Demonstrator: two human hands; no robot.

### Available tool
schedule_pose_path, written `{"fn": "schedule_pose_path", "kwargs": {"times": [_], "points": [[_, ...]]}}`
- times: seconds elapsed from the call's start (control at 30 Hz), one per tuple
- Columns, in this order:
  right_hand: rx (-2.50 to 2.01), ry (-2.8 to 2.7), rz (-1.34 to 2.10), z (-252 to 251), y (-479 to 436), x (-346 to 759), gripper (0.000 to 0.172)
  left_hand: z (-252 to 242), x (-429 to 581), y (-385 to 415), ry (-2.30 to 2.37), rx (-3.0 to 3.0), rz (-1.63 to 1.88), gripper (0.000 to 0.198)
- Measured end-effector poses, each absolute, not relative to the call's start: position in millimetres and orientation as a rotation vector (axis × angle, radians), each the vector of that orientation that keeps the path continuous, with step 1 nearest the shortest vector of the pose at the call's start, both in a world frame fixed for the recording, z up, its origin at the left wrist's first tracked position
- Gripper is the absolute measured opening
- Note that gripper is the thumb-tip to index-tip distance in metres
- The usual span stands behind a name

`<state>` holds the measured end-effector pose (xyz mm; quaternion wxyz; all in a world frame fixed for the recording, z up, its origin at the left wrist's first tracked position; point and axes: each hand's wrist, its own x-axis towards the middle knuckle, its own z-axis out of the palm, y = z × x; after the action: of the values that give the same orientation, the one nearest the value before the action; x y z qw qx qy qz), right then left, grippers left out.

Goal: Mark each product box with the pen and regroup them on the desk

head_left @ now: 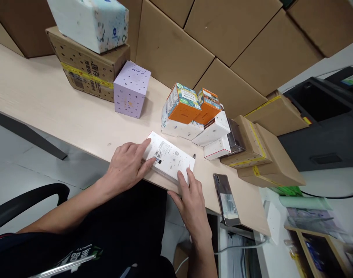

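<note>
Near the middle of the frame, at the front edge of a pale wooden table [49, 100], lies a flat white box [172, 156]. Its top carries a barcode label, a black square and rows of small print (too fine to read from here).

Left hand [127, 168] lies flat and unclenched on the box's left end, with its fingers [146, 148] spread over the top beside the barcode. Right hand [194, 206] comes up from the lower middle and sets its fingertips [184, 178] on the box's lower right corner. Its thumb sits down by the table's edge, and I cannot tell whether it pinches the box or only rests there. So the box sits between the two hands, touched by both and flat on the table.

Just right of the box a dark phone [227, 199] lies face up. Behind it stands a cluster of two orange cartons [190, 104] with printed labels on top of some white cartons [214, 131]. To the right are brown parcels [260, 150] bound with yellow tape.

Upper left, a purple dotted cube [131, 88] stands beside a brown carton [89, 63]. The yellow tape on that carton bears characters I cannot make out. A pale patterned pack [92, 21] rests on top of it.

Large cardboard boxes [223, 38] line the back.
</note>
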<state>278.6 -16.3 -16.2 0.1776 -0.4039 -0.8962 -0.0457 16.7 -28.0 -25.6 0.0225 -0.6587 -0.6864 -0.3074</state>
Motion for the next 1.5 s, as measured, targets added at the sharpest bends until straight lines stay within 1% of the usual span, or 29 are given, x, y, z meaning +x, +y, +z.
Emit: {"fn": "schedule_pose_path", "kwargs": {"times": [0.1, 0.2, 0.33, 0.47, 0.53, 0.57, 0.63, 0.7, 0.77, 0.8, 0.9, 1.0, 1.1, 1.2, 1.27, 1.33, 1.37, 1.43, 1.5], "points": [[-1.06, -2.519, -0.109, -16, -20, 272, 0.061, -19, 10, -30, -2.177, -2.013, -1.187, 0.054], [-0.93, -2.477, -0.199, -19, -20, 263, 0.065, -9, 0, -31, -2.187, -1.944, -1.406, 0.049], [-0.738, -2.337, -0.396, -24, -11, 250, 0.073, 0, -14, -28, -2.17, -1.831, -1.514, 0.046], [-0.647, -2.137, -0.404, -21, -1, 241, 0.07, 14, -32, -16, -2.174, -1.746, -1.657, 0.046], [-0.711, -2.039, -0.358, -17, 0, 235, 0.067, 25, -43, -4, -2.171, -1.647, -1.597, 0.046], [-0.753, -1.997, -0.329, -15, 1, 232, 0.065, 32, -47, 4, -2.183, -1.592, -1.509, 0.046], [-0.81, -1.941, -0.258, -13, 3, 225, 0.059, 44, -54, 22, -2.254, -1.577, -1.242, 0.053], [-0.841, -1.94, -0.158, -13, 7, 216, 0.048, 54, -57, 43, -2.282, -1.65, -1.028, 0.06], [-0.912, -1.984, -0.036, -13, 14, 206, 0.037, 57, -57, 64, -2.317, -1.646, -0.954, 0.057], [-0.969, -2.007, 0.017, -12, 18, 200, 0.035, 57, -57, 73, -2.351, -1.614, -0.935, 0.055], [-1.113, -2.059, 0.068, -8, 32, 182, 0.041, 50, -58, 89, -2.4, -1.58, -0.912, 0.05], [-1.122, -2.104, -0.019, 1, 48, 165, 0.05, 44, -57, 77, -2.327, -1.563, -1.003, 0.047], [-1.154, -2.176, -0.098, 14, 65, 148, 0.056, 41, -52, 40, -2.287, -1.553, -1.07, 0.045], [-1.273, -2.264, -0.114, 27, 80, 131, 0.054, 35, -47, -2, -2.36, -1.526, -1.059, 0.055], [-1.334, -2.33, -0.105, 32, 87, 121, 0.046, 27, -48, -24, -2.241, -1.507, -1.098, 0.061], [-1.343, -2.386, -0.053, 33, 92, 112, 0.039, 14, -53, -41, -2.017, -1.509, -1.152, 0.06], [-1.325, -2.396, -0.002, 31, 94, 109, 0.04, 7, -58, -46, -1.917, -1.516, -1.181, 0.062], [-1.261, -2.384, 0.131, 26, 96, 107, 0.048, -7, -70, -55, -1.748, -1.511, -1.255, 0.064], [-1.19, -2.359, 0.257, 20, 96, 110, 0.054, -20, -85, -60, -1.636, -1.487, -1.338, 0.063]]}}
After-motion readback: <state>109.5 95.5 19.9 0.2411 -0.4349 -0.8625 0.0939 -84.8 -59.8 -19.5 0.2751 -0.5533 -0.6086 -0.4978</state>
